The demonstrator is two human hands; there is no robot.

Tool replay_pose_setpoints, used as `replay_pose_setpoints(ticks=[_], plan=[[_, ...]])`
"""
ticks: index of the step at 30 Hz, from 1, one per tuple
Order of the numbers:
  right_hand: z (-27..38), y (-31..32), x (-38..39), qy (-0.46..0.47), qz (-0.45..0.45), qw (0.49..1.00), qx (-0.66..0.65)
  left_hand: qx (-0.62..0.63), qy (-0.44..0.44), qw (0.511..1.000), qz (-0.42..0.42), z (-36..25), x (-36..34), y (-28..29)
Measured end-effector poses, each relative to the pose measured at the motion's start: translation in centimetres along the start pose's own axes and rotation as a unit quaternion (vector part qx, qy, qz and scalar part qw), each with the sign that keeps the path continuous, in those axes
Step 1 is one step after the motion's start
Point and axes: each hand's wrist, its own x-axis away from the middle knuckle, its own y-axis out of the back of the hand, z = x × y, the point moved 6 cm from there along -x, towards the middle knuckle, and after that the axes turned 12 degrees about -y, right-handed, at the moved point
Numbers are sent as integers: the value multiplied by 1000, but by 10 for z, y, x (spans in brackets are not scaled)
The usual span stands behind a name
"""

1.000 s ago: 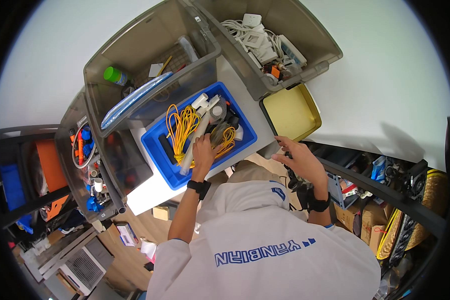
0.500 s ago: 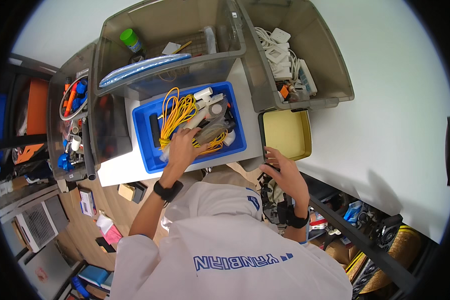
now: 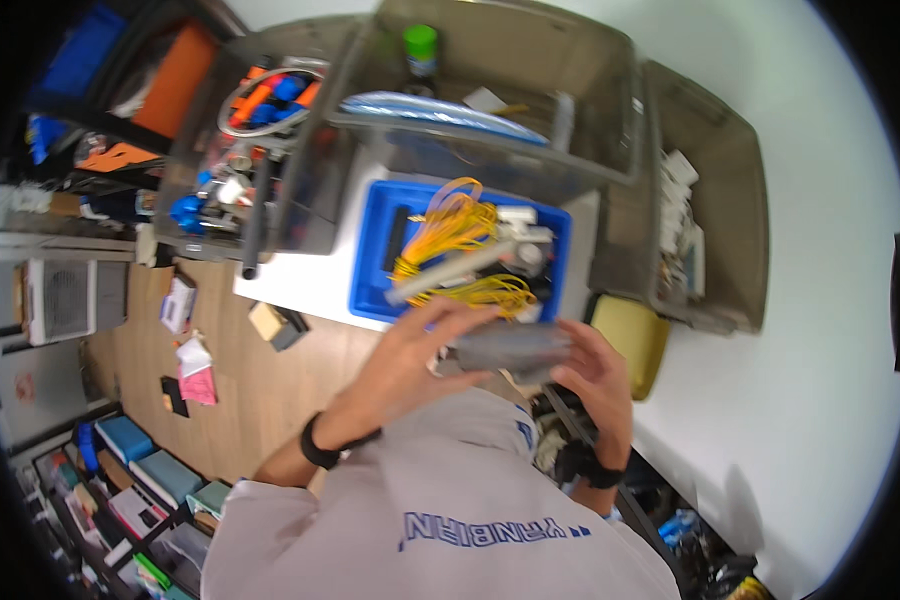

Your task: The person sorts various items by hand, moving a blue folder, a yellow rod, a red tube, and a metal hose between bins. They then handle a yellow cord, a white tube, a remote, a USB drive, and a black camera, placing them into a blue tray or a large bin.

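A grey, elongated, shiny packet-like thing [image 3: 515,348], smeared by motion, is held between my two hands in front of the blue tray. My left hand [image 3: 420,350] grips its left end, thumb below and fingers above. Around its right end my right hand [image 3: 600,375] is closed. Behind them, the blue tray [image 3: 362,265] holds a bundle of yellow cord [image 3: 453,230], a pale tube [image 3: 455,272] lying across it, white pipe fittings [image 3: 523,225] and a black bar [image 3: 396,240]. What exactly the grey thing is cannot be made out.
Beyond the tray stands a large grey bin [image 3: 510,165] with a green-capped can [image 3: 421,50]. A bin of hoses and fittings [image 3: 305,205] is at left; another with white power strips [image 3: 678,215] at right. A yellow-lined tray [image 3: 635,340] sits beside my right hand.
My left hand has lifted the grey thing out of the blue tray and brought it nearer. My right hand has moved over from beside the yellow-lined tray and taken hold too. The view has shifted.
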Motion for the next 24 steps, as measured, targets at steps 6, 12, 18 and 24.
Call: replay_pose_setpoints(ticks=[6,12,18,24], plan=[[13,-24,-18,4,53,998,-31,3,-52,998,-47,-17,8,36],[29,-62,-33,48,56,995,-64,59,-55,993,-81,-5,23,84],[40,-121,-60,55,31,996,-58,84,-27,993,-75,36,47,145],[49,-201,-93,39,27,999,-2,65,41,995,-55,74,75,210]])
